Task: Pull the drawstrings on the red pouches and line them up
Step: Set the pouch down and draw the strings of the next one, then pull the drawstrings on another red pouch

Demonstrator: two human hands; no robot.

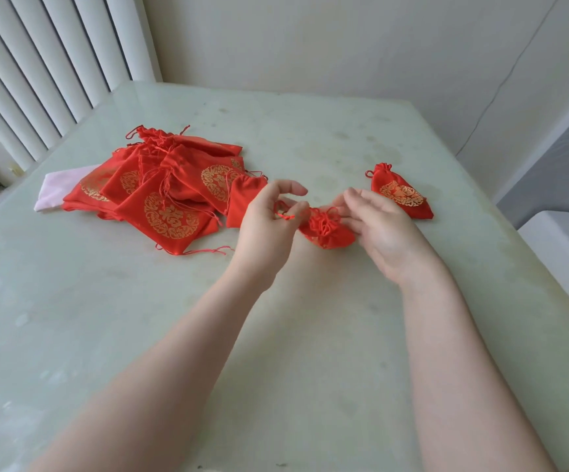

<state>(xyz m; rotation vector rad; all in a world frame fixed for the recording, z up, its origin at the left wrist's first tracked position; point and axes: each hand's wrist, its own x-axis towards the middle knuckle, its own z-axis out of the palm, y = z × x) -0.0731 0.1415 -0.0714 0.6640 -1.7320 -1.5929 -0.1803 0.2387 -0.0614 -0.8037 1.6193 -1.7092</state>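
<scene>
- Red pouch [327,231] with its mouth gathered into a tight ruffle sits between the 2 hands, near the middle of the pale green table [140,335]; whether it rests on the surface or is lifted just off it cannot be told.
- Left hand [269,223] is curled, thumb and fingers pinching the red drawstring [285,217] that leads out from the left side of the pouch's ruffled mouth; its index finger arches above the pinch.
- Right hand [383,229] is on the other side of the pouch with fingers fairly straight and reaching toward the ruffle; the fingertips touch or nearly touch the fabric, and whether they pinch a cord there is hidden, so its hold cannot be told.
- Beyond and to the right of the right hand, apart from it, lies 1 closed pouch [400,194], cinched end pointing away, gold round emblem facing up.
- To the left of the left hand is a loose pile of flat red pouches [170,189] with gold emblems, overlapping each other, loose cords trailing from the near edge; the nearest pouch of the pile lies just behind the left hand.
- A pale pink cloth [58,192] shows from under the far left of the pile.
- White vertical slats [38,63] stand beyond the table's left corner.
</scene>
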